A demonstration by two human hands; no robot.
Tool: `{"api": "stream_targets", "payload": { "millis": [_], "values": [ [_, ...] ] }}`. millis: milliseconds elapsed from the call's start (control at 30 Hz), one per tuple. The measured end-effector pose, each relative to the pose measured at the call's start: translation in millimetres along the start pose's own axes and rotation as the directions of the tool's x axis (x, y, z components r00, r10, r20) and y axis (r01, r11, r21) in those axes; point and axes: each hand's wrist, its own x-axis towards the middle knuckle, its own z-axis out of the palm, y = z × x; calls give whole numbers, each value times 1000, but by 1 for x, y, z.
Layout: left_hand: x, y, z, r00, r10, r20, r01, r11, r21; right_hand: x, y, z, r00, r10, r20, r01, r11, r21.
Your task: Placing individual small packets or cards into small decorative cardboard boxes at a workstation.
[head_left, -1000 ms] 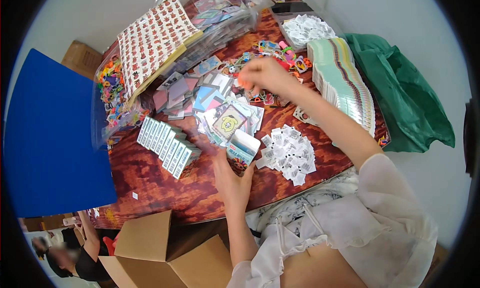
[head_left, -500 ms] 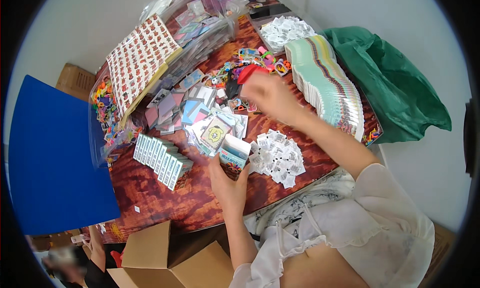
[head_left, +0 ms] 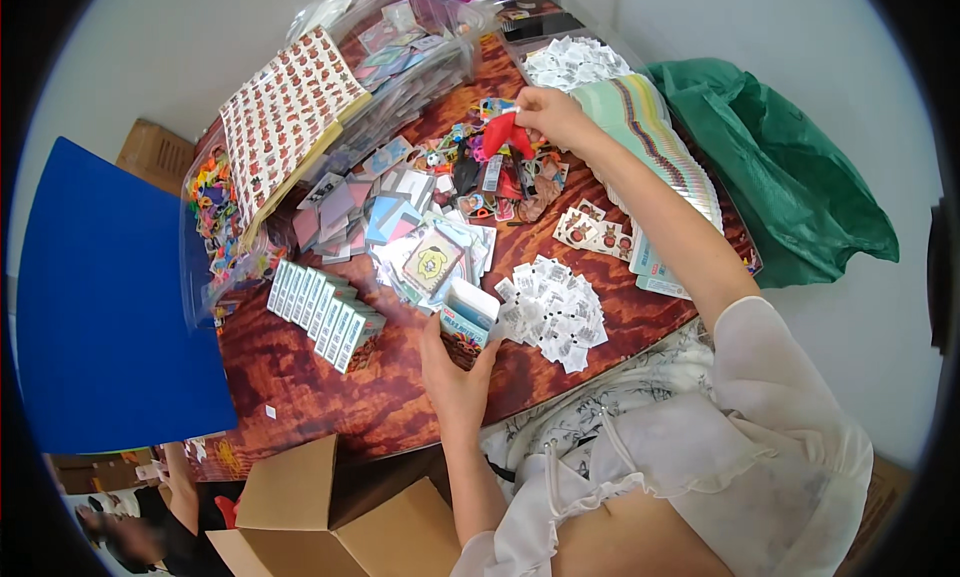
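My left hand (head_left: 457, 377) grips a small teal and white carton (head_left: 464, 325), upright with its top flaps up, near the front of the table. What lies inside the carton cannot be made out. Farther off, my right hand (head_left: 553, 115) pinches a red, soft-looking piece with a bit of white at its edge (head_left: 505, 135). It hangs over a pile of mixed small toys and trinkets (head_left: 515, 182). Beside the carton lie a heap of small white printed packets (head_left: 555, 312) and a yellow-character card (head_left: 430, 261) on a spread of clear-sleeved cards (head_left: 395, 222).
A row of filled cartons (head_left: 325, 312) stands to the left. Behind are clear bins, a sticker sheet (head_left: 290, 127), and stacked flat cartons (head_left: 660, 142) beside a green bag (head_left: 780, 177). Small sticker squares (head_left: 595, 232) lie right. An open cardboard box (head_left: 290, 482) sits below the table edge; a person is lower left.
My right hand has moved farther away over the trinket pile, still with the red piece. My forearm has uncovered the sticker squares. My left hand stays on the carton.
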Motion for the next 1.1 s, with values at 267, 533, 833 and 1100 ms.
{"api": "stream_targets", "payload": {
  "millis": [267, 533, 833, 1100],
  "values": [
    [-4, 5, 0, 999, -27, 44, 30, 997, -68, -13, -12, 8, 991, -8, 131, -6, 994, 105],
    [-5, 3, 2, 999, -51, 19, 53, 993, -102, -29, -28, 11, 980, -72, 186, 132, 934, -333],
    [-7, 0, 5, 996, -74, 57, 80, 989, -122, -44, -5, 23, 715, -574, 398, 664, 382, -643],
    [-8, -4, 6, 991, -43, 131, 90, 919, -384, -47, -18, 11, 786, -591, 182, 604, 670, -431]
  ]
}}
